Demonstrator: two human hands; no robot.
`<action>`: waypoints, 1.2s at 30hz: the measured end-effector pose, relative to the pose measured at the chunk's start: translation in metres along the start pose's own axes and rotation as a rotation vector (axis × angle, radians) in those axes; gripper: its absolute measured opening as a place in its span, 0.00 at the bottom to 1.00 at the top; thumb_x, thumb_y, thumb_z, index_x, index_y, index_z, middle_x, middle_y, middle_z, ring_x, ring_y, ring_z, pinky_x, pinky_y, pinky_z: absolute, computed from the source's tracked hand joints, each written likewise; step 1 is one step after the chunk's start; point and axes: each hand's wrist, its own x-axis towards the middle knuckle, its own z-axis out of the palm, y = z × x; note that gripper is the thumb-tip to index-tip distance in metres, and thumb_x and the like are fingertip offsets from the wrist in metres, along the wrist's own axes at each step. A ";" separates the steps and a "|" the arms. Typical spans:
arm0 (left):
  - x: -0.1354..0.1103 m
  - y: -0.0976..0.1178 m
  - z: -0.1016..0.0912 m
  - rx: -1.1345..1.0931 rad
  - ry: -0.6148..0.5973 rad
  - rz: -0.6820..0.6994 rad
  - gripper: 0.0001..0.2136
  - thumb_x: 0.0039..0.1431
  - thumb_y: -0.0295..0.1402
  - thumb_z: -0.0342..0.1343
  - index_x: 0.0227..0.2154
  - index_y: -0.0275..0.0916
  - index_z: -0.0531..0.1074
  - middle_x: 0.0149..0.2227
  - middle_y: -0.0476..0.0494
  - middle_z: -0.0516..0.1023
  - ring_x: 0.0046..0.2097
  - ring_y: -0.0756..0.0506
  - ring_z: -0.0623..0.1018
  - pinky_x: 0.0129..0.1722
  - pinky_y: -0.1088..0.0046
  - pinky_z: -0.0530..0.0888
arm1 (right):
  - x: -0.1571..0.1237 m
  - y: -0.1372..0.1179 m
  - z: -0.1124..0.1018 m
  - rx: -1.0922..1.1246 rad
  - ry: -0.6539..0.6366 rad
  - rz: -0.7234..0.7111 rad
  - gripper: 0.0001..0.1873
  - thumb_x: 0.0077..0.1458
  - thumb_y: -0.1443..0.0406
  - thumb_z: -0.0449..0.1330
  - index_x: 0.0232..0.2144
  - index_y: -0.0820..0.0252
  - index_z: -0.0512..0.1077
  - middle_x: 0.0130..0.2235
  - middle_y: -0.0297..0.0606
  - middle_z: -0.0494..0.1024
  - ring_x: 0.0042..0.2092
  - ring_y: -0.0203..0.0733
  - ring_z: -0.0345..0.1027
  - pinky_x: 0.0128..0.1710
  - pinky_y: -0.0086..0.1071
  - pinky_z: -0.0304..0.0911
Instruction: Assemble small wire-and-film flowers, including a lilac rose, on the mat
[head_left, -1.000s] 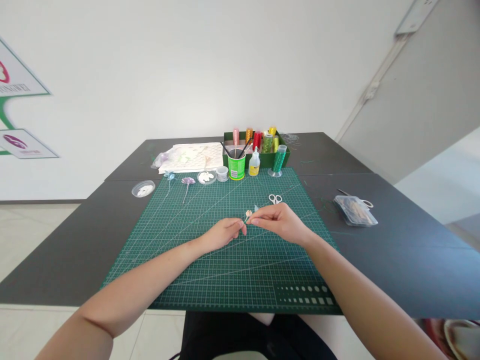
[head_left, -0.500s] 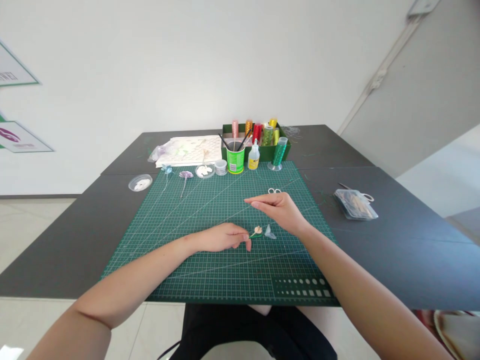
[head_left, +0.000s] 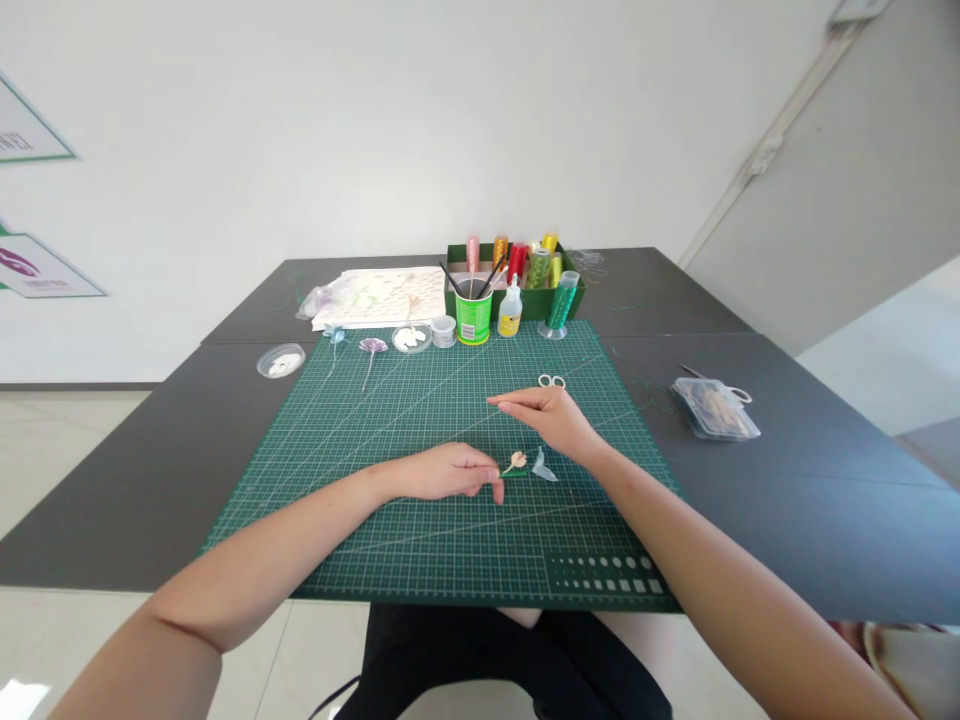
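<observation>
On the green cutting mat (head_left: 420, 420) my left hand (head_left: 450, 472) rests with its fingers pinched on the green stem of a small peach craft flower (head_left: 516, 462). A small translucent blue petal piece (head_left: 543, 467) lies just right of the flower. My right hand (head_left: 551, 415) hovers above and behind the flower, fingers stretched out to the left and holding nothing. Small white-handled scissors (head_left: 551, 381) lie just beyond my right hand.
At the mat's far edge stand a green cup (head_left: 473, 315) with tools, a glue bottle (head_left: 510, 310), a green box (head_left: 517, 275) of thread spools, small dishes and two finished flowers (head_left: 373, 347). A clear plastic case (head_left: 716, 410) lies right on the dark table (head_left: 787, 480).
One second ago both hands held the flower together, lifted off the mat. My right hand has let go and drawn back with fingers straight; my left hand has brought the flower down to the mat.
</observation>
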 end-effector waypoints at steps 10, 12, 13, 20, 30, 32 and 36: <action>0.002 -0.007 -0.002 -0.174 -0.005 0.003 0.23 0.70 0.50 0.49 0.41 0.35 0.81 0.21 0.53 0.62 0.23 0.52 0.60 0.23 0.78 0.59 | 0.005 0.017 0.001 -0.076 -0.086 0.026 0.13 0.58 0.59 0.64 0.40 0.56 0.86 0.44 0.41 0.87 0.48 0.52 0.82 0.51 0.44 0.74; 0.002 -0.008 -0.002 -0.228 0.020 -0.001 0.22 0.69 0.50 0.52 0.41 0.35 0.81 0.21 0.53 0.63 0.23 0.52 0.61 0.23 0.78 0.59 | 0.005 0.019 0.001 -0.109 -0.103 0.035 0.13 0.58 0.60 0.64 0.40 0.57 0.86 0.43 0.42 0.87 0.46 0.52 0.82 0.48 0.43 0.74; 0.003 -0.009 -0.003 -0.253 0.030 -0.004 0.22 0.68 0.50 0.53 0.41 0.35 0.81 0.22 0.52 0.64 0.23 0.52 0.61 0.22 0.78 0.58 | 0.005 0.019 0.000 -0.119 -0.111 0.038 0.13 0.58 0.60 0.64 0.40 0.57 0.86 0.43 0.42 0.87 0.45 0.52 0.82 0.47 0.42 0.74; 0.004 -0.010 -0.003 -0.387 0.103 -0.025 0.19 0.65 0.48 0.58 0.39 0.34 0.80 0.22 0.53 0.64 0.23 0.53 0.59 0.21 0.79 0.55 | 0.005 0.018 -0.004 -0.179 -0.137 0.027 0.11 0.58 0.63 0.64 0.39 0.58 0.86 0.42 0.43 0.88 0.44 0.53 0.82 0.46 0.42 0.74; 0.006 -0.013 -0.004 -0.384 0.157 -0.029 0.19 0.62 0.46 0.60 0.42 0.33 0.82 0.23 0.50 0.72 0.20 0.55 0.58 0.19 0.78 0.53 | 0.006 0.019 -0.015 -0.232 -0.162 0.028 0.11 0.58 0.63 0.64 0.39 0.56 0.86 0.42 0.41 0.88 0.44 0.53 0.82 0.45 0.42 0.75; 0.005 -0.013 -0.004 -0.361 0.151 -0.026 0.18 0.63 0.45 0.60 0.43 0.33 0.82 0.23 0.49 0.73 0.20 0.55 0.58 0.19 0.78 0.53 | 0.005 0.020 -0.014 -0.222 -0.168 0.027 0.11 0.58 0.63 0.64 0.39 0.56 0.86 0.42 0.42 0.88 0.43 0.53 0.82 0.44 0.42 0.75; 0.004 -0.010 -0.005 -0.296 0.095 -0.027 0.17 0.64 0.44 0.60 0.44 0.34 0.83 0.23 0.48 0.75 0.21 0.55 0.59 0.19 0.78 0.55 | 0.004 0.018 -0.011 -0.178 -0.104 -0.007 0.12 0.59 0.62 0.64 0.42 0.55 0.86 0.44 0.41 0.87 0.46 0.52 0.82 0.48 0.43 0.75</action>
